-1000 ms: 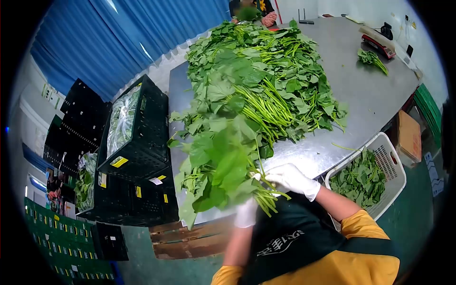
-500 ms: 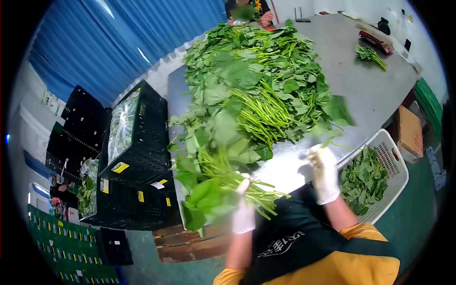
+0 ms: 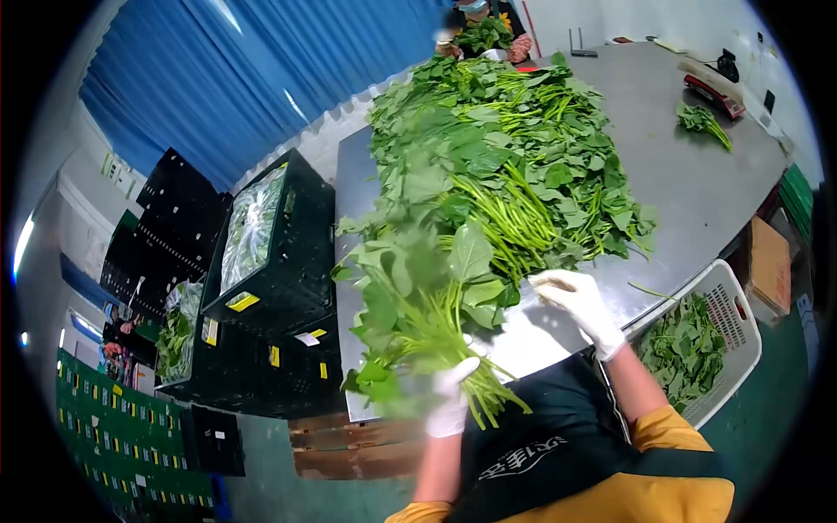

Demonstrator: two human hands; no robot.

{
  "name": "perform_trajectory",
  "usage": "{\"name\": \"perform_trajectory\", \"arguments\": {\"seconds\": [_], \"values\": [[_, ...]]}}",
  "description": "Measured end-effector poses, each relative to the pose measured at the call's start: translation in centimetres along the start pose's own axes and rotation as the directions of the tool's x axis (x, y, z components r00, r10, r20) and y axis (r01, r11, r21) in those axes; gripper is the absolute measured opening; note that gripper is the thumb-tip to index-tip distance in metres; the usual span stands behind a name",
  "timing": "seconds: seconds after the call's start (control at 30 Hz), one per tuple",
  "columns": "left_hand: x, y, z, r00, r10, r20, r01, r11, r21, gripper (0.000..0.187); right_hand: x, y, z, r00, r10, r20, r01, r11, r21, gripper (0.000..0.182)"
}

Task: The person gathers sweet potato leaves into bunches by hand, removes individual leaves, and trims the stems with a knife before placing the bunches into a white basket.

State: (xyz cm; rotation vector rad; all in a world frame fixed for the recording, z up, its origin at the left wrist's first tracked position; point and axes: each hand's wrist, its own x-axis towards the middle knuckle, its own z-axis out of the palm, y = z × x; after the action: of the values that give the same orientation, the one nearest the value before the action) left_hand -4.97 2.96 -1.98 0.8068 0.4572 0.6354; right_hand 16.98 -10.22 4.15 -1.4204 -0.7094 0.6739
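Observation:
My left hand (image 3: 449,399), in a white glove, is closed around the stems of a bunch of leafy greens (image 3: 427,336). The leaves fan out up and to the left over the table's near edge, partly blurred, and the cut stem ends stick out to the right of the hand. My gloved right hand (image 3: 580,307) is over the metal table (image 3: 689,174), its fingers stretched leftward with nothing visible in them. Just beyond it lies a large heap of the same greens (image 3: 514,209), stems bundled in the middle.
A white plastic basket (image 3: 748,344) holding loose leaves stands at the right by the table. Dark crates (image 3: 301,235) are stacked at the left, one with bagged greens. A red scale (image 3: 713,94) and a small bunch (image 3: 704,125) lie far right. Another person (image 3: 488,30) handles greens opposite.
My right hand has shifted slightly left and its fingers now reach toward the heap; the blurred leaf and stem near it are gone. My left hand still grips the bunch. The view has shifted slightly.

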Motion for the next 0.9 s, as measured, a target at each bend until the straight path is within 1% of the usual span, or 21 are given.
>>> {"name": "perform_trajectory", "arguments": {"seconds": [0.07, 0.1, 0.13, 0.17, 0.2, 0.23, 0.27, 0.33, 0.4, 0.43, 0.47, 0.53, 0.6, 0.63, 0.67, 0.7, 0.73, 0.8, 0.83, 0.87, 0.9], "values": [[0.0, -0.2, -0.3, 0.997, -0.003, -0.077, 0.005, 0.999, 0.034, 0.036, 4.4, 4.2, -0.5, 0.921, -0.354, -0.166, 0.271, 0.884, -0.381, 0.025], [-0.6, 0.5, 0.7, 0.993, 0.061, -0.098, -0.049, 0.992, 0.12, 0.038, 5.9, 4.6, -0.7, 0.885, -0.397, -0.244, 0.234, 0.832, -0.503, 0.025], [-1.0, 1.1, 1.7, 0.995, 0.056, -0.082, -0.046, 0.992, 0.12, 0.038, 7.4, 4.7, -0.9, 0.838, -0.448, -0.311, 0.183, 0.768, -0.614, 0.025], [-1.4, 1.7, 2.6, 0.995, 0.075, -0.069, -0.07, 0.995, 0.07, 0.037, 8.6, 4.8, -1.3, 0.814, -0.497, -0.3, 0.17, 0.698, -0.696, 0.024], [-1.4, 2.1, 3.1, 0.994, 0.096, -0.06, -0.095, 0.995, 0.02, 0.036, 9.9, 5.5, -1.7, 0.841, -0.487, -0.236, 0.087, 0.552, -0.829, 0.025], [-1.1, 2.1, 3.1, 1.0, 0.019, -0.012, -0.02, 0.998, -0.061, 0.032, 10.6, 6.3, -2.1, 0.879, -0.425, -0.218, 0.066, 0.56, -0.826, 0.026], [-0.8, 1.6, 2.1, 1.0, 0.021, -0.003, -0.021, 0.998, -0.063, 0.032, 11.0, 6.3, -2.1, 0.913, -0.359, -0.196, 0.045, 0.565, -0.824, 0.028], [-0.2, -0.1, -0.6, 0.997, 0.035, -0.07, -0.039, 0.998, -0.054, 0.028, 10.8, 5.1, -1.6, 0.913, -0.362, -0.188, 0.023, 0.505, -0.863, 0.026], [-0.3, 0.9, 1.0, 0.999, 0.032, -0.026, -0.033, 0.999, -0.017, 0.026, 10.4, 4.2, -0.7, 0.803, -0.564, -0.193, 0.091, 0.436, -0.895, 0.024], [-1.0, 1.8, 2.8, 0.991, 0.004, -0.137, 0.0, 1.0, 0.026, 0.024, 9.9, 3.5, -0.1, 0.862, -0.488, -0.14, 0.091, 0.418, -0.904, 0.023], [-1.7, 2.6, 4.6, 0.968, -0.025, -0.249, 0.042, 0.997, 0.067, 0.023, 9.6, 3.7, 0.3, 0.825, -0.564, -0.036, 0.188, 0.335, -0.923, 0.021], [-2.5, 2.9, 5.9, 0.962, -0.032, -0.272, 0.043, 0.998, 0.035, 0.024, 11.2, 4.9, 0.6, 0.94, -0.335, -0.06, 0.05, 0.312, -0.949, 0.019], [-2.5, 2.9, 6.0, 0.954, -0.05, -0.296, 0.031, 0.997, -0.068, 0.028, 11.9, 4.9, -0.1, 0.954, -0.3, -0.01, 0.101, 0.351, -0.931, 0.018], [-1.9, 1.7, 3.9, 0.977, 0.052, -0.207, -0.056, 0.998, -0.014, 0.029, 12.3, 4.6, -0.6, 0.939, -0.34, -0.061, 0.097, 0.428, -0.899, 0.02], [-1.9, 2.1, 3.9, 0.976, 0.064, -0.209, -0.068, 0.998, -0.015, 0.029, 12.3, 4.2, -1.2, 0.894, -0.44, -0.092, 0.123, 0.436, -0.892, 0.02], [-2.0, 2.6, 3.9, 0.963, 0.05, -0.265, -0.038, 0.998, 0.05, 0.029, 11.8, 2.2, -1.8, 0.925, -0.298, -0.238, 0.139, 0.844, -0.518, 0.018], [-2.1, 2.8, 3.9, 0.946, 0.039, -0.321, -0.003, 0.994, 0.112, 0.028, 10.9, 0.2, -2.4, 0.955, -0.095, -0.282, 0.103, 0.995, 0.013, 0.018], [-2.1, 2.2, 3.3, 0.941, 0.065, -0.332, -0.031, 0.994, 0.106, 0.029, 9.8, -1.3, -3.3, 0.979, -0.057, -0.193, 0.122, 0.931, 0.344, 0.019], [-2.0, 2.0, 3.4, 0.932, 0.08, -0.354, -0.035, 0.991, 0.132, 0.028, 8.8, -1.8, -2.7, 0.994, 0.007, -0.108, 0.048, 0.864, 0.5, 0.02], [-1.9, 1.9, 3.3, 0.923, 0.097, -0.372, -0.04, 0.987, 0.158, 0.031, 9.3, 0.7, -2.8, 0.999, 0.014, -0.036, 0.011, 0.794, 0.608, 0.023], [-1.8, 2.0, 2.8, 0.922, 0.073, -0.381, 0.018, 0.973, 0.23, 0.035, 9.4, 2.4, -2.2, 0.997, 0.023, 0.073, -0.057, 0.85, 0.523, 0.024]]}}
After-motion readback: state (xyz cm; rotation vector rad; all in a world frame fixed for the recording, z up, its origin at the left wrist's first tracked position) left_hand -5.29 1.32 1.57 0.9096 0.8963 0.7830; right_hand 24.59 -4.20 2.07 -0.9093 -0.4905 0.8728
